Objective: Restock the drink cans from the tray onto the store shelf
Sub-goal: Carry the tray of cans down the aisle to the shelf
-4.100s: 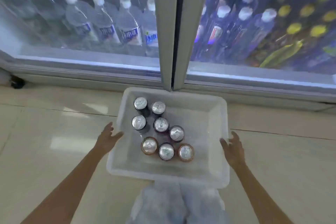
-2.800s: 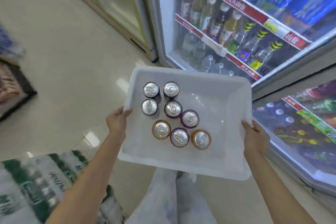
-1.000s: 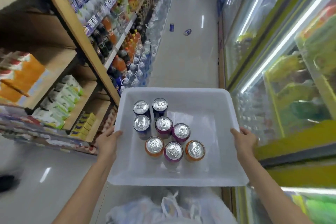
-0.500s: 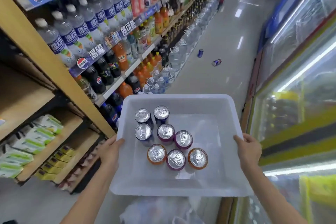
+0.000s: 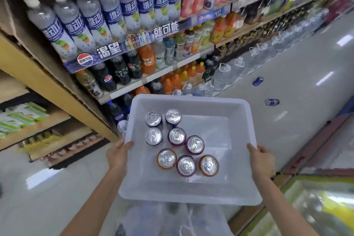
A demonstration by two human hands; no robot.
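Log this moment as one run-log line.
phase: carrying | left hand: gripping tray left rim | right hand: gripping right rim | cans: eight upright in tray | shelf: ahead-left, nothing placed

A white tray (image 5: 237, 163) is held level, the left hand (image 5: 118, 154) gripping its left rim and the right hand (image 5: 260, 159) its right rim. Eight cans (image 5: 177, 142) stand upright, bunched in its left half. The shelf (image 5: 122, 57) of bottles rises far left, behind the tray. Two loose cans (image 5: 272, 102) lie on the floor (image 5: 287, 74) far right.
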